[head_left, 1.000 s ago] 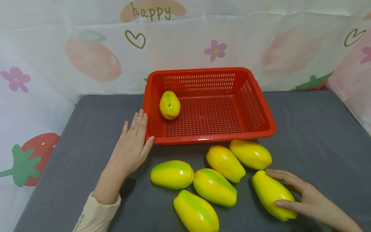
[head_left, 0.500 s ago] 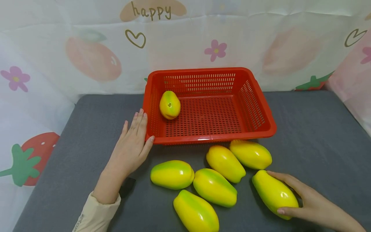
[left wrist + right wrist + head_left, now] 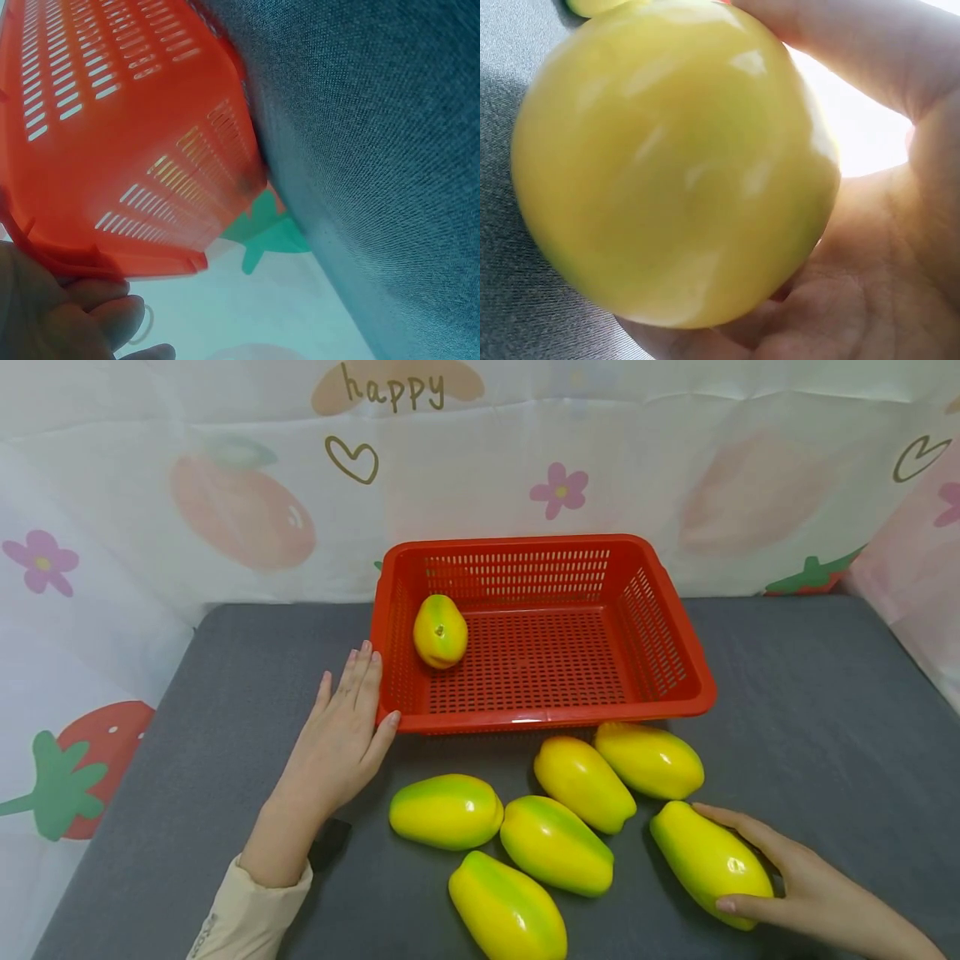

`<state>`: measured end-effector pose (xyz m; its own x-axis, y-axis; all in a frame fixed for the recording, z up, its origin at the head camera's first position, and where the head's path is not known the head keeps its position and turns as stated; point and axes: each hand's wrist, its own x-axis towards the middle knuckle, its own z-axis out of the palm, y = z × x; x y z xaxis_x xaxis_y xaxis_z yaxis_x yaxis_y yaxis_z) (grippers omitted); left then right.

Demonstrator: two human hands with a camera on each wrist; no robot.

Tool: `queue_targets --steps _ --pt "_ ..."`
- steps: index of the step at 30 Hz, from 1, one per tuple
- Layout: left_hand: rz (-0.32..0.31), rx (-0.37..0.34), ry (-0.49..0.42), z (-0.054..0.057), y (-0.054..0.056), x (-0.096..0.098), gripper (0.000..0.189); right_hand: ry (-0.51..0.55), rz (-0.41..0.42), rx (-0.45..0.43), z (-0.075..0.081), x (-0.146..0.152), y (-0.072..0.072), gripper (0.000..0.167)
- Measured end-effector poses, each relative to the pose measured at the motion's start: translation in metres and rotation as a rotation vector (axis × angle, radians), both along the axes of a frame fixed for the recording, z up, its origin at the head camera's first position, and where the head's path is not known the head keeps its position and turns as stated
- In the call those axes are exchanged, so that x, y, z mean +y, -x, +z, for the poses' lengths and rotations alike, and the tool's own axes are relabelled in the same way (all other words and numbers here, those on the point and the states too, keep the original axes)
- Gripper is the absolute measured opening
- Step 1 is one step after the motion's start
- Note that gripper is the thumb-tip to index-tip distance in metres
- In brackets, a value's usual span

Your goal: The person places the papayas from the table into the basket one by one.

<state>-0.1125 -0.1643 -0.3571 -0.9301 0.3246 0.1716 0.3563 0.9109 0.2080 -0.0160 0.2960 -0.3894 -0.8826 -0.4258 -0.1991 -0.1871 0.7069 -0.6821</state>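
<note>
In the head view my right hand (image 3: 806, 877) grips a yellow-green papaya (image 3: 708, 864) at the front right, its thumb on the near side and its fingers round the far side. The right wrist view shows that papaya (image 3: 675, 165) large, between thumb and fingers, close against the grey cloth. My left hand (image 3: 337, 735) lies with straight fingers along the left rim of a red plastic basket (image 3: 540, 720). From below, the left wrist view shows the fingers (image 3: 112, 319) right at the basket's rim. One papaya (image 3: 440, 633) lies inside the basket, at its left.
Several more papayas lie in front of the basket, among them one below its front right corner (image 3: 649, 762), one at the left (image 3: 446, 812) and one nearest the front edge (image 3: 510, 906). Grey cloth (image 3: 810, 718) covers the table. A printed curtain (image 3: 465, 460) hangs behind.
My right hand's fingers have slid farther round the far side of the papaya, which has shifted very slightly. The left hand and the basket stay where they were.
</note>
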Motion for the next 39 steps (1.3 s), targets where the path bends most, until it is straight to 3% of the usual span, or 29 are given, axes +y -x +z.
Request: queue_targets --steps 10,15,22,34,39 --pt "0.006 -0.006 0.001 0.0005 0.0003 0.0003 0.069 0.0 0.01 0.023 0.0051 -0.0016 -0.0032 0.072" --pt "0.004 -0.005 0.001 0.0013 0.0005 -0.0001 0.069 0.003 0.006 -0.026 0.0046 -0.0004 -0.003 0.07" --pt "0.0 -0.007 -0.005 0.001 0.0007 -0.0004 0.069 0.008 -0.008 -0.164 0.0035 0.0045 -0.0006 0.067" --pt "-0.001 -0.005 0.002 0.0015 0.0009 -0.0003 0.069 0.106 -0.015 -0.141 0.0078 0.0027 -0.0029 0.068" --pt "-0.002 -0.01 0.008 0.0018 0.0008 0.0004 0.069 0.156 -0.022 -0.197 0.0104 -0.0002 -0.0026 0.067"
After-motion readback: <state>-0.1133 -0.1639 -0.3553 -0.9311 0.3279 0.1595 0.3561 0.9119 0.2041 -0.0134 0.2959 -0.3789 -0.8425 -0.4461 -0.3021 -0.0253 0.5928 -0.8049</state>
